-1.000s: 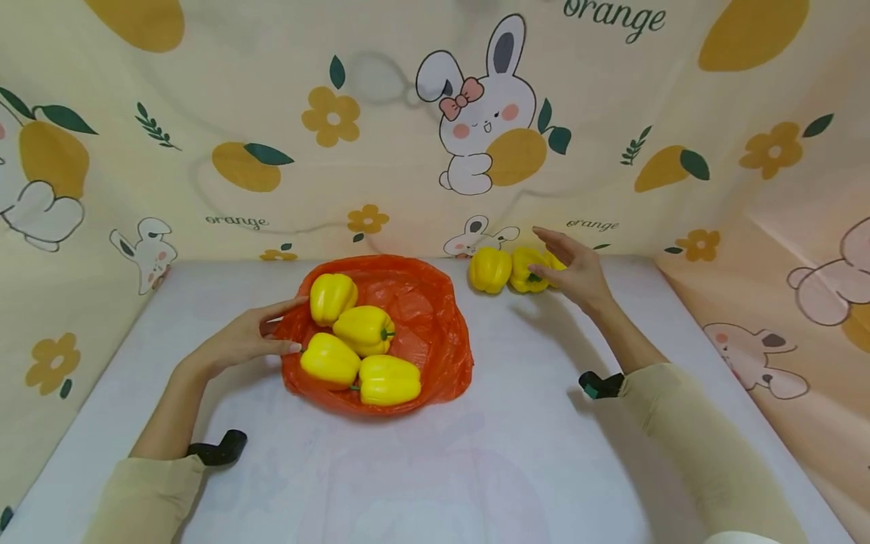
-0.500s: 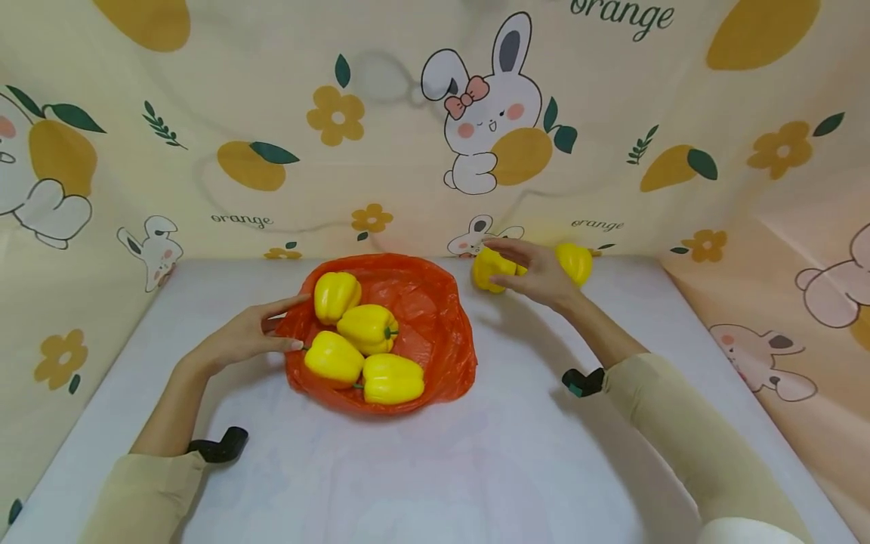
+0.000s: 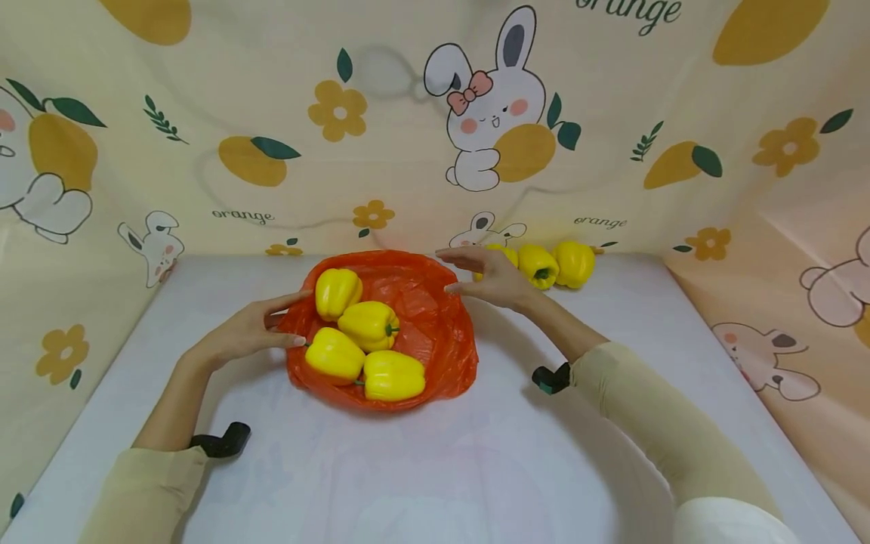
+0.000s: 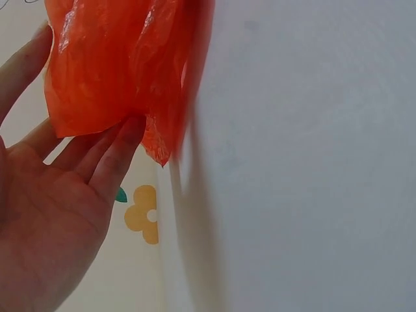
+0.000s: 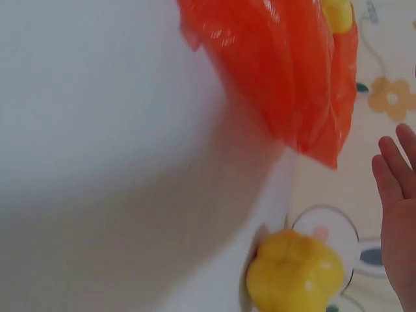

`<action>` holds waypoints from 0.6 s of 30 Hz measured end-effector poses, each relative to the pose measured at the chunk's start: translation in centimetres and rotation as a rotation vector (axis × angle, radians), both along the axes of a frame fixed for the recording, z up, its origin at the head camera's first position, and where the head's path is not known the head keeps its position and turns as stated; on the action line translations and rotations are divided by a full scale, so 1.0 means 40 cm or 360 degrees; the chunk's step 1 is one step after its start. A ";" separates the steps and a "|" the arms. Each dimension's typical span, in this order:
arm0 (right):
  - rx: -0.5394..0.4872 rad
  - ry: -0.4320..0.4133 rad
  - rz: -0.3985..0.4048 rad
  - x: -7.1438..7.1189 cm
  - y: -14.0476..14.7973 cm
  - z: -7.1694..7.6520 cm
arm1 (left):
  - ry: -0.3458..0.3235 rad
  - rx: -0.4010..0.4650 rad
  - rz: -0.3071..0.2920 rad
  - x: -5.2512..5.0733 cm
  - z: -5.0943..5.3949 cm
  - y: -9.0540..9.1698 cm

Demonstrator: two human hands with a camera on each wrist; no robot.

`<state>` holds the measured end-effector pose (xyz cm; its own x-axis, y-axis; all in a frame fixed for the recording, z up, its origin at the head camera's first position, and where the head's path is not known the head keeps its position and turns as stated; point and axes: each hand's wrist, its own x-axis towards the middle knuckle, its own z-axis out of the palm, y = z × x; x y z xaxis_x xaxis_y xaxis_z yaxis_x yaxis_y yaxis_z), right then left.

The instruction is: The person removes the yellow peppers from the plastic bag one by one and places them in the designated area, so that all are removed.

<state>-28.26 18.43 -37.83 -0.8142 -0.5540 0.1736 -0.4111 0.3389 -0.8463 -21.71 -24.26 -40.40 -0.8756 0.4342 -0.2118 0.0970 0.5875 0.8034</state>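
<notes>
Red plastic bag (image 3: 445, 351) sits on the white counter (image 3: 435, 468), mouth up and spread wide, rim crumpled. Clock read from the bag's middle in the head view, 12 pointing away from me. Four yellow bell peppers (image 3: 367, 325) lie inside, close together: one at 10 o'clock, one near the middle with its green stem toward 3, one at 8, one at about 6.

My left hand (image 3: 238, 336) is at the bag's 9 o'clock. Thumb and fingers fairly straight, spread well apart. Left wrist view: fingertips go in behind the red plastic, thumb beside its edge. Touching the bag; how firmly, can't tell.

My right hand (image 3: 499, 279) is at 2 o'clock, right by the rim. Fingers straight, thumb parted from them, nothing held. In the head view the fingertips overlap the rim; in the right wrist view the fingers that show are apart from the plastic.

Three more peppers in a row on the counter, out past the bag toward 2 o'clock, near the backdrop cloth (image 3: 265, 98): nearest pepper (image 3: 503, 251) mostly behind my right hand, middle pepper (image 3: 533, 262) with its green stem facing me, far pepper (image 3: 574, 264) just beside it.

Beige sleeves (image 3: 149, 483), black mount (image 3: 227, 440) at each wrist. Cloth print: bunnies, oranges, flowers.
</notes>
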 end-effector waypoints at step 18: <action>0.0019 -0.0072 0.0282 0.019 -0.169 -0.049 | -0.0004 -0.0004 -0.0009 -0.003 -0.019 0.002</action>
<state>-27.49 11.67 -39.79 -0.7105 -0.6913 0.1316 -0.4269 0.2747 -0.8616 -21.81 -24.19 -41.16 -0.8726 0.4386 -0.2150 0.0984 0.5890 0.8021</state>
